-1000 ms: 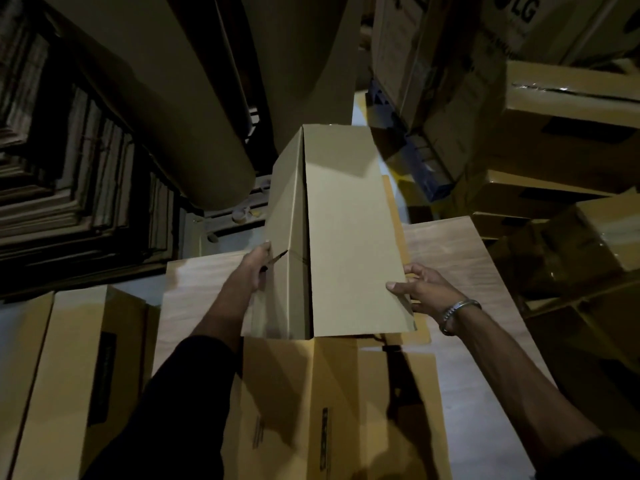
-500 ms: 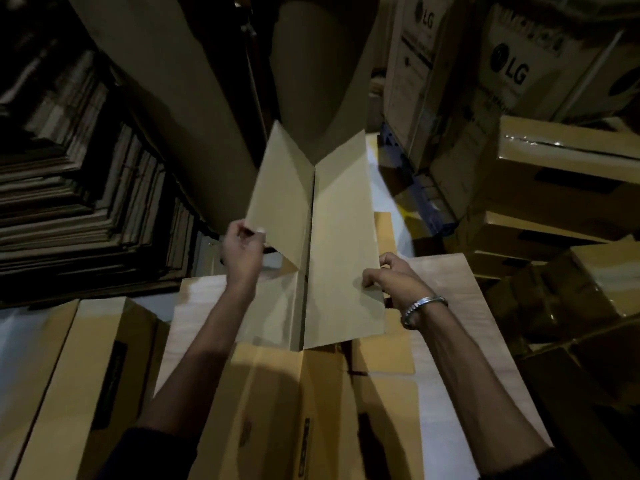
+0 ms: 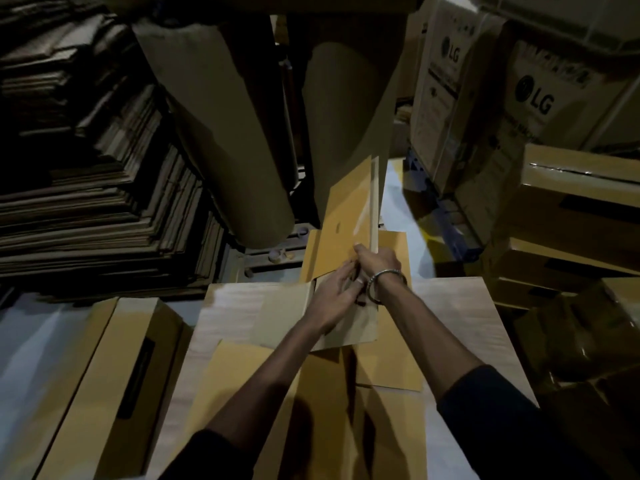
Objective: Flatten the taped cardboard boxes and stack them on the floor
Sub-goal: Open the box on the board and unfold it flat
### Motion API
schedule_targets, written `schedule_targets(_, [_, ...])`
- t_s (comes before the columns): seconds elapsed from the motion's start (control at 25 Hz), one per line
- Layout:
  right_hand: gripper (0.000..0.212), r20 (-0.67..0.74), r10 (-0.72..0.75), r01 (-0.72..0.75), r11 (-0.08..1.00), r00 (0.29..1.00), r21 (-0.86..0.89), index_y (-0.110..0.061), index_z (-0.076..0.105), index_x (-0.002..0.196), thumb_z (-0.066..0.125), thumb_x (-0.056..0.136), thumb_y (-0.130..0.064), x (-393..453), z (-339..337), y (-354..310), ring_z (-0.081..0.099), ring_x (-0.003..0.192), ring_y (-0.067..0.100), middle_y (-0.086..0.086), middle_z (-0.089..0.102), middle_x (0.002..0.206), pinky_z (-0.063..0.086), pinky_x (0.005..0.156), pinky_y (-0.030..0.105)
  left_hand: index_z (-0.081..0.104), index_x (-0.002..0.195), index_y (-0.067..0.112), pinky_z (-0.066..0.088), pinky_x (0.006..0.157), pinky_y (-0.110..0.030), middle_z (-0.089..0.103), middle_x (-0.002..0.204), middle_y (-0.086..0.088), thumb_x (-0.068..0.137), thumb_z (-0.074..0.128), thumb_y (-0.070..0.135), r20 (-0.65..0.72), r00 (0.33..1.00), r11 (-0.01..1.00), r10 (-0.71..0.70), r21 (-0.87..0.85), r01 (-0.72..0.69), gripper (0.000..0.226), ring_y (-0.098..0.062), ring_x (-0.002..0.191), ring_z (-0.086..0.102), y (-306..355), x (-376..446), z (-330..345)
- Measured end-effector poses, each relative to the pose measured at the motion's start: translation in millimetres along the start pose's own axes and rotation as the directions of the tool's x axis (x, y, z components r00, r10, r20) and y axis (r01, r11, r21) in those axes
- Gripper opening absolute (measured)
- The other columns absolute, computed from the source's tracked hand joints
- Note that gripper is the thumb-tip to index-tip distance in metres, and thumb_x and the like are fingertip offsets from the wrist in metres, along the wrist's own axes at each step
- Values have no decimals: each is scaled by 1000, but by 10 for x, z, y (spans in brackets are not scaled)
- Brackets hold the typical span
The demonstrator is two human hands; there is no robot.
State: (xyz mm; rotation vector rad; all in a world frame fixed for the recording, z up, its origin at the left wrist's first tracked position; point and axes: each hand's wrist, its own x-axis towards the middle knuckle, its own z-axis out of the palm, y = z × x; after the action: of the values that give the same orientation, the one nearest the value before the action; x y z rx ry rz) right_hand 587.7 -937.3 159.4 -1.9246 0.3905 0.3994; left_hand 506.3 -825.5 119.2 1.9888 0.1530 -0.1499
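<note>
The cardboard box point(image 3: 349, 244) I held spread wide between my hands half a second ago has folded nearly shut, its panels collapsed together and standing on edge over the flattened boxes point(image 3: 311, 393) on the floor; I judge it almost ready to lay down. Both arms now reach forward and converge. My right hand point(image 3: 375, 259) pinches the folded edge, fingers curled. My left hand point(image 3: 334, 296) presses alongside, fingers partly bent; whether they clamp anything I cannot tell.
</note>
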Motion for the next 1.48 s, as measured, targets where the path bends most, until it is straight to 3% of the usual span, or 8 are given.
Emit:
schedule_targets(0.24, [56,-22,-69,65,986,997,-152,-2,58,134,70,92,-35,265,-341,9,61,119,39,18,64,133,48,89,37,41,157,34,52,97,-40,49,157,-3,91,70,58,-283,941,948,-184,203,246,76,-20,129,56,-553,-468,-812])
schedule_targets(0.32, [60,-28,-63,58,984,998,-171,-1,59,133,72,88,-39,327,-469,82,63,118,40,19,65,132,51,94,39,35,161,27,46,110,-45,39,165,-6,82,77,67,-355,883,890,-308,220,399,99,-27,142,46,-841,-923,-1085])
schedule_targets(0.48, [74,-14,-40,37,988,999,-152,-4,63,126,70,70,-51,644,-564,305,66,109,41,18,68,124,56,98,53,6,168,29,40,112,-49,18,173,-8,80,82,58,-165,795,812,-584,-138,568,119,-35,153,32,-871,-1763,-1100])
schedule_targets(0.6, [71,-23,-48,45,991,999,-123,-7,62,127,69,71,-51,603,-554,306,66,107,40,15,68,122,56,97,54,26,165,16,56,96,-47,54,152,-18,83,83,50,117,710,612,-694,-423,668,105,-38,127,63,-916,-2145,-873])
schedule_targets(0.8, [64,10,-77,78,993,997,-90,-13,61,126,73,73,-46,537,-554,311,67,104,36,11,69,119,57,96,53,65,135,1,53,104,-62,69,129,-28,82,89,35,162,759,562,-631,-578,591,68,-46,115,69,-1039,-2346,-806])
schedule_targets(1.0, [39,107,-220,229,970,970,-79,-18,55,124,72,89,-16,170,-370,121,63,100,28,2,65,104,57,91,45,66,119,16,62,71,-22,81,102,5,90,78,5,-156,863,785,-480,-515,344,33,-13,98,77,-590,-2472,-980])
schedule_targets(1.24, [24,61,-274,265,956,960,126,-21,66,107,69,86,-9,-190,46,-91,67,92,26,0,72,97,58,78,37,71,113,36,66,74,-35,78,105,9,96,75,31,-372,902,972,-218,4,237,18,-7,87,77,15,-2683,-1183])
schedule_targets(1.48, [47,185,-186,49,821,965,568,-4,63,128,75,83,-2,-350,211,-225,70,102,35,19,71,122,58,93,49,58,137,47,58,63,-26,65,101,22,100,65,38,-532,847,860,9,436,265,39,2,76,65,810,-3096,-1122])
